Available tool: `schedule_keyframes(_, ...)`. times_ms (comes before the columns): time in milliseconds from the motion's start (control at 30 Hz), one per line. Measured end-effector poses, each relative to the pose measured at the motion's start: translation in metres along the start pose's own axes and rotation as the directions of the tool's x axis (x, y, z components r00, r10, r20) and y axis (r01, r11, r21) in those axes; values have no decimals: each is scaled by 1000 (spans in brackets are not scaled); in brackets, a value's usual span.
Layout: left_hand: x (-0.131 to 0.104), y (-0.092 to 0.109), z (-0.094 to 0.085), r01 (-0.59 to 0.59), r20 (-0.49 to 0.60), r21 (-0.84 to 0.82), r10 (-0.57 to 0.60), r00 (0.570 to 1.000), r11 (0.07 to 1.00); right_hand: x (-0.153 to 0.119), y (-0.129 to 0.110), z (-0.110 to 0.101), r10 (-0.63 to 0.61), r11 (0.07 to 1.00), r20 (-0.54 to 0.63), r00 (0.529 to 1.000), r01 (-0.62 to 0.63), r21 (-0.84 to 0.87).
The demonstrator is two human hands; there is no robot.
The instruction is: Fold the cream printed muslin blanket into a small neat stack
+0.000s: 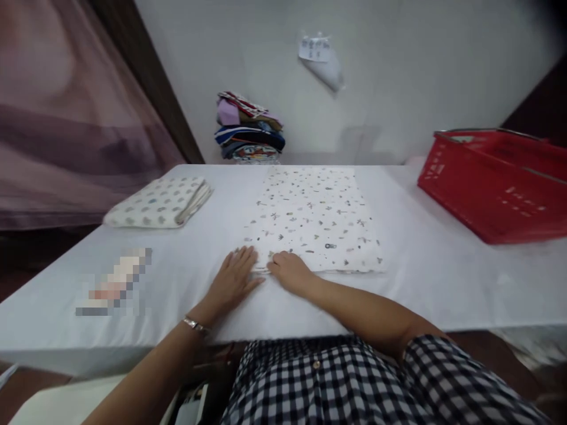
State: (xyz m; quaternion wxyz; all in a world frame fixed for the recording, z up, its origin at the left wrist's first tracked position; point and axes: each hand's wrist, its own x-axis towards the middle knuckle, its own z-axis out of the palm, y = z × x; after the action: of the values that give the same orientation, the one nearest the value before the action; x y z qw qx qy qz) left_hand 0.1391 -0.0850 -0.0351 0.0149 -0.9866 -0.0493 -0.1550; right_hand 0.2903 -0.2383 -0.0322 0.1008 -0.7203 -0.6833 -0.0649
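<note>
A white cloth (319, 221) with small dark printed motifs lies flat and folded on the white-covered table (443, 283). My left hand (234, 278) rests palm down at the cloth's near left corner, fingers stretched out. Just to its right, my right hand (290, 271) lies on the cloth's near edge with its fingers curled. Whether the right hand pinches any fabric is hidden.
On the left sit a folded spotted cloth (155, 203) and a pixelated flat object (116, 282). A red basket (496, 189) stands at the right. Behind the table, a stack of folded fabrics (250, 130) is against the wall.
</note>
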Motion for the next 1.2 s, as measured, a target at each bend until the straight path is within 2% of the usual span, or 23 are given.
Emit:
schedule_keyframes(100, -1, -11, 15, -16, 42, 26, 15, 999, 1000, 1, 1, -1, -5, 1000, -22, 1000, 4, -16)
schedule_keyframes(167, -1, -14, 18, -29, 33, 35, 28, 999, 999, 1, 2, -1, -7, 999, -26, 1000, 6, -34)
schedule_keyframes(333, 4, 5, 18, -103, -88, 53, 107, 990, 993, 3, 4, 3, -18, 999, -23, 1000, 17, -49)
schedule_keyframes(400, 5, 14, 20, -149, -102, 58, 154, 983, 987, 4, 4, 3, -19, 999, -33, 999, 17, -48)
schedule_keyframes(533, 4, 17, 27, -154, -102, 60, 160, 982, 986, -5, 7, -5, -28, 998, -15, 1000, 27, -56)
schedule_keyframes(600, 4, 15, 28, -150, -110, 56, 155, 982, 987, -21, 17, -13, -11, 998, 4, 1000, 12, -54)
schedule_keyframes(667, 4, 15, 28, -137, -110, 42, 141, 984, 990, -49, 33, -22, 34, 998, 15, 999, -33, -45)
schedule_keyframes(767, 4, 16, 28, -103, -89, 11, 104, 991, 995, -108, 66, -40, 128, 992, -8, 992, -128, -20)
schedule_keyframes(833, 5, 16, 28, -90, -65, -2, 90, 994, 996, -152, 88, -53, 249, 968, -49, 967, -249, 18)
schedule_keyframes(867, 5, 16, 28, -85, -53, -6, 85, 995, 996, -172, 97, -59, 331, 943, -76, 940, -327, 58)
schedule_keyframes(900, 6, 16, 29, -84, -41, -11, 84, 996, 996, -190, 106, -66, 439, 896, -102, 893, -428, 116)
schedule_keyframes(933, 6, 16, 29, -83, -33, -15, 83, 996, 996, -204, 112, -71, 564, 820, -114, 818, -539, 191)
schedule_keyframes(967, 6, 16, 28, -83, -30, -19, 82, 996, 996, -215, 118, -76, 695, 704, -85, 714, -652, 283)
schedule_keyframes(1033, 7, 16, 28, -81, -29, -26, 80, 996, 996, -226, 125, -83, 885, 372, 82, 459, -800, 471)
schedule_keyframes(1067, 7, 16, 28, -79, -29, -27, 78, 997, 997, -226, 127, -85, 916, 198, 195, 351, -818, 540)
schedule_keyframes(1100, 8, 17, 27, -77, -27, -26, 76, 997, 997, -225, 129, -87, 914, 56, 296, 277, -809, 586)
schedule_keyframes(1133, 8, 17, 27, -73, -23, -24, 73, 997, 997, -221, 131, -88, 894, -42, 377, 243, -790, 611)
schedule_keyframes(1200, 8, 18, 26, -70, -10, -19, 70, 998, 997, -213, 133, -91, 839, -129, 484, 247, -775, 619)
